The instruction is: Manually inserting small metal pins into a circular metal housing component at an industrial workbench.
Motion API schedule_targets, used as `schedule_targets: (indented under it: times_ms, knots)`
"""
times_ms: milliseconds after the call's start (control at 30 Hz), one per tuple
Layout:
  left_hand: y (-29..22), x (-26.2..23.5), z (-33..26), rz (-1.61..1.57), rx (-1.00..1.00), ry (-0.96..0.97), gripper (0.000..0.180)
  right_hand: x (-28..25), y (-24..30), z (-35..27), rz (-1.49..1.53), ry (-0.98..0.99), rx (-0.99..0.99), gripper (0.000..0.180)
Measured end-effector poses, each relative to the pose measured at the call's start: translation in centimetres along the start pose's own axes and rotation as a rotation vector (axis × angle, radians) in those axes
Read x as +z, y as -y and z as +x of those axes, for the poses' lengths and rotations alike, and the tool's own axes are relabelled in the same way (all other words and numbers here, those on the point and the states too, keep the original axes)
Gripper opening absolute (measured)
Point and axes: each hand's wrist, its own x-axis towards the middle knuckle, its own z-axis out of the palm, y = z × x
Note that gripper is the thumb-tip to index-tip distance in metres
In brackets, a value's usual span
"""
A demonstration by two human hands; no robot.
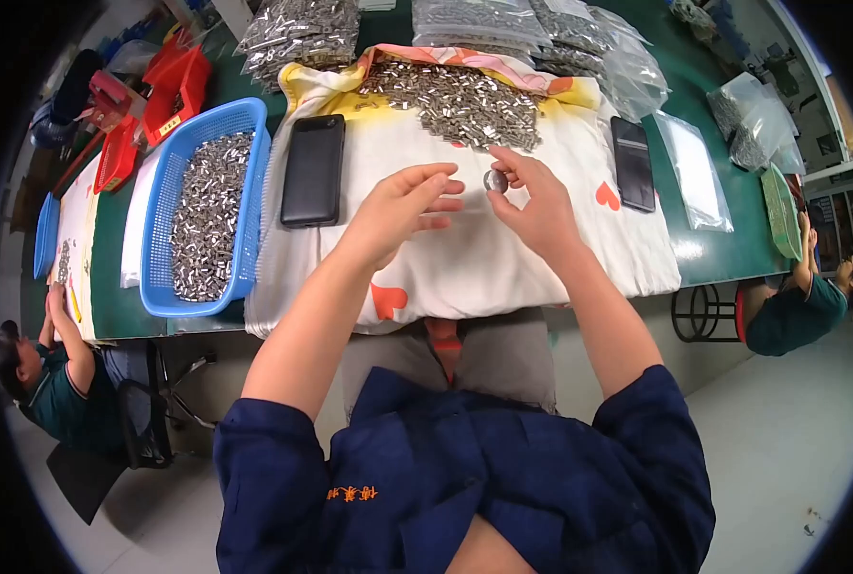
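Hands were raised just above a white cloth (503, 258) with heart prints, spread over a green table (723, 249). Right hand (532, 206) pinched a small round metal part (495, 181) between thumb and fingertips, fingers curled narrow around it. Left hand (403, 210) sat just beside, palm turned toward the part, fingers loosely spread and holding nothing; its fingertips were near the part, but I couldn't tell if they touched it.

Pile of small metal pieces (455, 100) lay on the cloth just beyond both hands. Black phone (313, 170) lay flat on the cloth to the left of the left hand; second black phone (633, 163) lay to the right of the right hand. Blue basket (254, 191) full of the same metal pieces stood further left, past the first phone, touching the cloth edge. Red bins (173, 86) sat beyond the basket. Clear bags (503, 24) of metal pieces were stacked beyond the pile, more bags off to the far right.

Both forearms were bare, dark blue sleeves rolled to the elbows. Another person (54, 383) sat at the table well to the left, a third (795, 306) well to the right.
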Motion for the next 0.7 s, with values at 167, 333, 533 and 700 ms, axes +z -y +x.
schedule_targets:
  times_ms: [167, 333, 533, 700]
  knots:
    - [-0.5, -1.2, 2.3, -0.454, -0.087, 0.189, 0.036, 1.8, 2.2, 2.2, 0.233, -0.163, -0.258, 0.047]
    - [0.6, -3.8, 3.1, -0.574, 0.011, 0.206, 0.032, 3.1, 2.9, 4.7, 0.337, -0.018, -0.234, 0.047]
    - [1.8, -4.2, 3.8, -0.473, -0.027, 0.107, 0.03, 2.7, -0.8, 7.4, 0.453, -0.098, 0.038, 0.034]
    - [1.8, -3.7, 3.8, -0.329, -0.003, 0.167, 0.03, 3.7, -2.4, 7.6, -0.078, -0.168, -0.134, 0.008]
